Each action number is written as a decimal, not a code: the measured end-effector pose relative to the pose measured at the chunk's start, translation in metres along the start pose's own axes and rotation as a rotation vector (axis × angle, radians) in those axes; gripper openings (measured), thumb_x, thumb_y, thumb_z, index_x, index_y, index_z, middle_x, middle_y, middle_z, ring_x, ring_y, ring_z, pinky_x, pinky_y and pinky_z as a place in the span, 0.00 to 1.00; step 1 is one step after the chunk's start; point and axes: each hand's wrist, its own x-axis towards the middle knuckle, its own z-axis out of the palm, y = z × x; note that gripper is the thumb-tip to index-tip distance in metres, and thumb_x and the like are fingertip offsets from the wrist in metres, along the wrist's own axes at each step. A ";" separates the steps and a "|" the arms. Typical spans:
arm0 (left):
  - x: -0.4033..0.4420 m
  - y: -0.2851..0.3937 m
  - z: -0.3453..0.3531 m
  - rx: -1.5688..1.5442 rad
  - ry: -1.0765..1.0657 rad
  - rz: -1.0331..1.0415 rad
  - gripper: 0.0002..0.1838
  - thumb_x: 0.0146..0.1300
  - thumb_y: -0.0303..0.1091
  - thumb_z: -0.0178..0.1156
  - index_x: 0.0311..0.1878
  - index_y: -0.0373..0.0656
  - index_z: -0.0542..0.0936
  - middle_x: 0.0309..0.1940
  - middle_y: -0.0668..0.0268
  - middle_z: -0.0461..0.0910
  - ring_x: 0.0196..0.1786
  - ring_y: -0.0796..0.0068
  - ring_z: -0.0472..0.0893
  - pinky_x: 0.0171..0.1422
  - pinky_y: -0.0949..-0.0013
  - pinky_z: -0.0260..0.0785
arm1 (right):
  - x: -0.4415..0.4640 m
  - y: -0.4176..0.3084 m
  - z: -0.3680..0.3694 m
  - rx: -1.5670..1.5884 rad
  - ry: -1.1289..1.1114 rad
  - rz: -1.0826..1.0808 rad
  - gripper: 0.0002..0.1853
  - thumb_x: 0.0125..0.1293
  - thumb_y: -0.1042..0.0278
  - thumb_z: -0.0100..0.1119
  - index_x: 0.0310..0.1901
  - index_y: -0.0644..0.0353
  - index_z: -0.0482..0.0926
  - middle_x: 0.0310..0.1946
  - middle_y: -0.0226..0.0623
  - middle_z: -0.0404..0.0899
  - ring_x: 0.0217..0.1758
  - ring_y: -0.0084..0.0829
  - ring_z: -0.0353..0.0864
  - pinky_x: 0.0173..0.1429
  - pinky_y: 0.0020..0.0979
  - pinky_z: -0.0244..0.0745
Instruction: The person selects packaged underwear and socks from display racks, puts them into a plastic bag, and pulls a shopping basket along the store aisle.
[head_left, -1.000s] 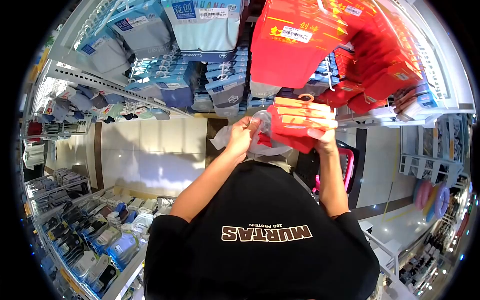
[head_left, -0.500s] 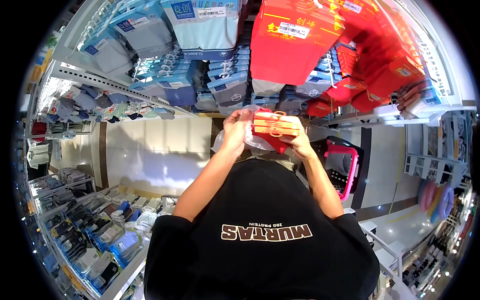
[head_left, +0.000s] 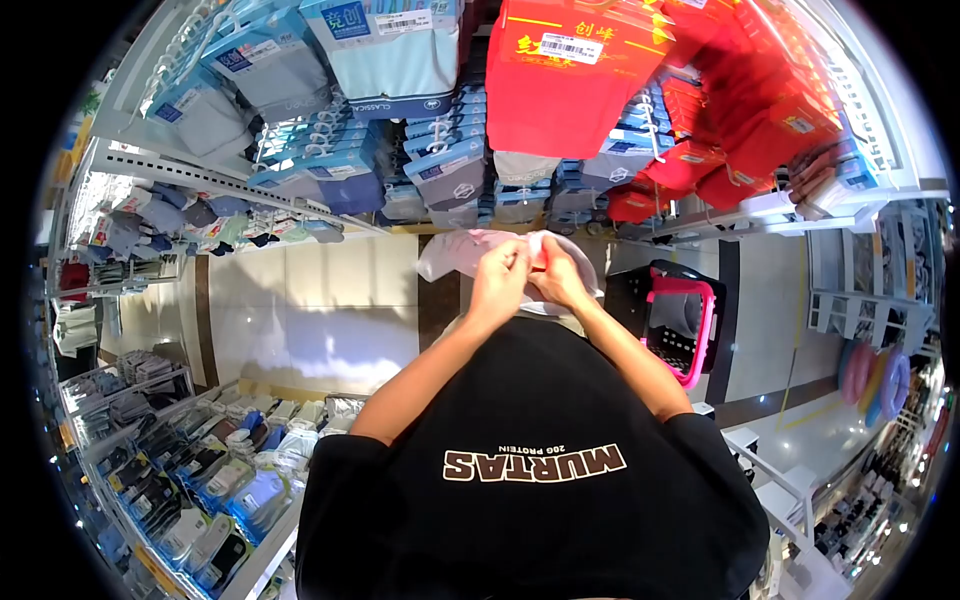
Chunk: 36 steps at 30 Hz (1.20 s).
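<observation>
A translucent white plastic bag (head_left: 445, 257) is bunched between my hands, its loose body spreading to both sides. Pinkish red shows through its far left part. My left hand (head_left: 502, 278) is closed, fingertips pinching the bag. Close beside it, my right hand (head_left: 562, 279) is also closed on the gathered plastic, where a little white and red shows between the fingers. The fingers hide exactly what lies in the pinch. Just beyond the hands hang red carded packs (head_left: 555, 95) and blue-and-grey carded packs (head_left: 445, 170) on hooks.
A black basket with a pink handle (head_left: 712, 330) stands on the floor to my right. Behind on the left is a bin of packaged socks (head_left: 215, 470). White shelf rails (head_left: 200, 175) run along the display. Colored rings (head_left: 893, 385) are at far right.
The red packs in my right hand are no longer plainly visible; pinkish red now shows through the bag. My hands have come together, and the bag spreads more to the left.
</observation>
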 end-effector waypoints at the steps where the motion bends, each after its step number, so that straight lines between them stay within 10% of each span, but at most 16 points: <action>1: -0.006 0.004 0.003 0.066 -0.051 -0.008 0.11 0.76 0.34 0.57 0.40 0.36 0.80 0.23 0.76 0.74 0.26 0.91 0.67 0.29 0.78 0.57 | 0.002 0.020 0.012 -0.115 -0.079 -0.026 0.14 0.60 0.64 0.67 0.44 0.59 0.78 0.36 0.47 0.83 0.40 0.46 0.84 0.45 0.40 0.77; 5: -0.005 -0.016 0.010 -0.256 0.003 -0.086 0.07 0.75 0.32 0.59 0.43 0.39 0.81 0.30 0.72 0.80 0.30 0.89 0.75 0.32 0.79 0.66 | 0.011 0.133 0.072 -0.468 -0.090 -0.383 0.12 0.56 0.58 0.68 0.36 0.57 0.83 0.34 0.49 0.84 0.39 0.52 0.83 0.45 0.49 0.76; 10: 0.003 0.002 -0.011 -0.363 0.147 -0.192 0.09 0.74 0.34 0.60 0.45 0.38 0.81 0.28 0.70 0.79 0.25 0.85 0.73 0.28 0.79 0.65 | 0.004 0.003 -0.005 -0.247 -0.441 -0.028 0.39 0.51 0.57 0.74 0.64 0.67 0.74 0.57 0.56 0.80 0.62 0.55 0.78 0.66 0.45 0.73; 15: -0.009 -0.034 -0.029 -0.295 0.203 -0.231 0.09 0.74 0.35 0.61 0.45 0.37 0.81 0.28 0.72 0.79 0.26 0.87 0.72 0.30 0.78 0.65 | 0.040 -0.083 -0.148 0.002 -0.596 -0.173 0.29 0.65 0.59 0.69 0.63 0.66 0.75 0.51 0.45 0.84 0.55 0.37 0.84 0.62 0.36 0.76; 19: -0.011 -0.030 -0.029 -0.264 0.170 -0.317 0.09 0.74 0.34 0.61 0.43 0.38 0.81 0.25 0.75 0.77 0.25 0.89 0.70 0.29 0.78 0.62 | 0.102 -0.097 -0.227 0.594 0.343 -0.162 0.29 0.65 0.65 0.71 0.64 0.69 0.73 0.53 0.43 0.81 0.57 0.31 0.81 0.64 0.32 0.75; 25: -0.001 -0.036 -0.033 -0.241 0.175 -0.209 0.08 0.73 0.34 0.61 0.42 0.37 0.81 0.31 0.72 0.80 0.32 0.85 0.75 0.38 0.76 0.68 | 0.193 -0.156 -0.260 0.382 0.729 -0.371 0.46 0.64 0.66 0.71 0.75 0.72 0.52 0.76 0.57 0.56 0.82 0.41 0.52 0.81 0.38 0.54; 32: -0.010 -0.041 -0.045 -0.320 0.308 -0.220 0.09 0.73 0.32 0.61 0.44 0.34 0.81 0.37 0.65 0.83 0.38 0.80 0.79 0.46 0.73 0.72 | 0.272 -0.142 -0.293 0.679 0.569 -0.327 0.29 0.62 0.73 0.71 0.63 0.68 0.70 0.50 0.40 0.83 0.51 0.28 0.84 0.60 0.29 0.78; 36: -0.015 -0.048 -0.051 -0.312 0.366 -0.201 0.09 0.72 0.31 0.61 0.43 0.33 0.82 0.36 0.65 0.83 0.38 0.80 0.79 0.47 0.73 0.73 | 0.265 -0.154 -0.294 0.751 0.451 -0.409 0.25 0.63 0.77 0.69 0.62 0.66 0.73 0.51 0.39 0.83 0.53 0.28 0.84 0.61 0.30 0.78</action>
